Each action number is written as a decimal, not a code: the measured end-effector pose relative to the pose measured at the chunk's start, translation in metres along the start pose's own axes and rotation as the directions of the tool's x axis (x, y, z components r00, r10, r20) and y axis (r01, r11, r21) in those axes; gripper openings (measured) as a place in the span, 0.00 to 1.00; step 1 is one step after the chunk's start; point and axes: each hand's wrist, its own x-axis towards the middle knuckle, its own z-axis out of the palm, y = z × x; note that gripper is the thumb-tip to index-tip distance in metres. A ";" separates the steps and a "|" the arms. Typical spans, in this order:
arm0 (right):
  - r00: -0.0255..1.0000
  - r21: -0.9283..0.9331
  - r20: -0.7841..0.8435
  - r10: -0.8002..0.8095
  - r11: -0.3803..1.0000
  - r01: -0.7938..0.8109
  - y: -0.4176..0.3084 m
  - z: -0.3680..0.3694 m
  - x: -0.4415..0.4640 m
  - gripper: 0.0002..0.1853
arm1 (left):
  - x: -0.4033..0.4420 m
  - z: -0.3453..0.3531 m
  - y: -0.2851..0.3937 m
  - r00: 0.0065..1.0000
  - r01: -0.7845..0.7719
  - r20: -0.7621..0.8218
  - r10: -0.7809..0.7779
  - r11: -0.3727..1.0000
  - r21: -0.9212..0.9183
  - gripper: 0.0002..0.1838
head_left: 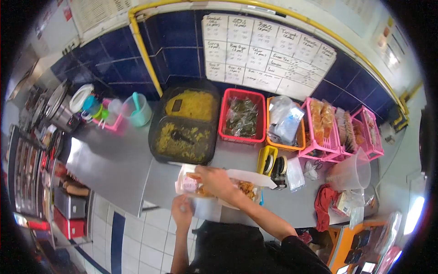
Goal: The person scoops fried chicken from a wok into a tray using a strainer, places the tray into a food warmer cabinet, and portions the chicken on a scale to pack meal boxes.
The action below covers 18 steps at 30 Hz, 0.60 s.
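Note:
My right hand (213,181) reaches across over an opened white paper box (185,176) at the counter's front edge. Its fingers are bent together over orange-brown food; whatever they pinch is hidden. To the right of that wrist, crispy brown food pieces (247,188) lie in a white paper container with a raised flap (255,177). Lower left, my left hand (182,211) is closed with curled fingers, beside a blurred pale sheet or flap (206,208). What this hand grips is unclear.
Behind the boxes stands a black two-section tray (157,148) of yellow food. Rightward are a red basket (220,132) with bagged leaves, an orange basket (286,147), pink baskets (319,153), a clear jug (351,171) and a red cloth (323,205). A turquoise-handled jug (139,116) stands left.

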 end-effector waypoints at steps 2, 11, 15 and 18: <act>1.000 -0.078 0.008 -0.006 0.997 0.007 -0.001 0.002 0.017 0.09 | 0.004 -0.016 -0.017 1.000 -0.013 -0.009 0.013 0.999 0.053 0.12; 0.939 -0.160 -0.271 0.213 0.952 -0.262 0.188 -0.071 0.098 0.08 | 0.012 -0.039 -0.039 0.966 0.253 -0.071 -0.250 0.967 0.039 0.10; 0.964 -0.513 -0.136 0.229 0.816 -0.267 0.282 -0.048 0.104 0.16 | 0.002 -0.035 -0.049 0.936 0.351 -0.029 -0.350 0.934 0.065 0.08; 0.938 -0.633 -0.037 0.345 0.718 -0.289 0.304 -0.042 0.104 0.19 | -0.005 -0.036 -0.045 0.901 0.433 -0.024 -0.433 0.896 0.100 0.09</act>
